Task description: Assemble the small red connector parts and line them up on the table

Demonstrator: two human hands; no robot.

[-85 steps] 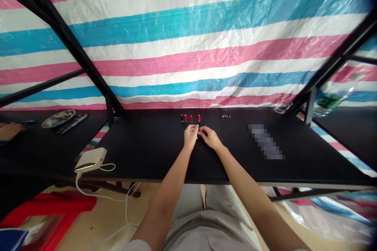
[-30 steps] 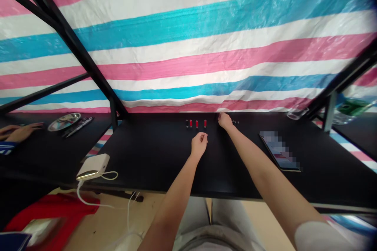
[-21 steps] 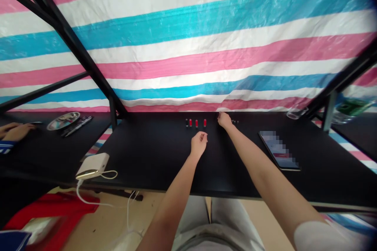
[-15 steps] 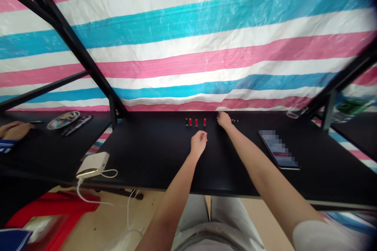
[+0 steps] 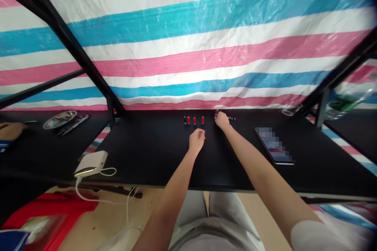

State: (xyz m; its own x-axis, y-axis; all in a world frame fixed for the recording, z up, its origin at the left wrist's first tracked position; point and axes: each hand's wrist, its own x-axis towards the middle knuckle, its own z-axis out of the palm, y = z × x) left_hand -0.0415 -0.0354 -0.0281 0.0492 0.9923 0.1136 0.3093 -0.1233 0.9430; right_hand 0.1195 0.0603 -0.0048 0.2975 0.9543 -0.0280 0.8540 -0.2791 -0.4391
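Near the far edge of the black table, several small red and black cylinders (image 5: 193, 120) stand in a spaced row. My left hand (image 5: 197, 141) rests just below that row, fingers curled and pinched together, and I cannot tell if they hold anything. My right hand (image 5: 222, 120) is farther right at the table's back edge, its fingertips closed on a small dark cylinder (image 5: 216, 113). Just to its right lies a cluster of tiny metal pieces (image 5: 231, 119).
On the black table (image 5: 147, 160) lie a phone with a blurred screen (image 5: 273, 146) and a white power bank (image 5: 90, 163) with its cable. Another table at left holds a metal dish (image 5: 59, 119), pens (image 5: 75, 124) and a co-worker's hand (image 5: 10, 131). A glass (image 5: 290, 110) stands back right.
My hands were together in front of the row earlier. My right hand has since moved right and back to the tiny metal pieces, while my left hand has drawn slightly nearer me.
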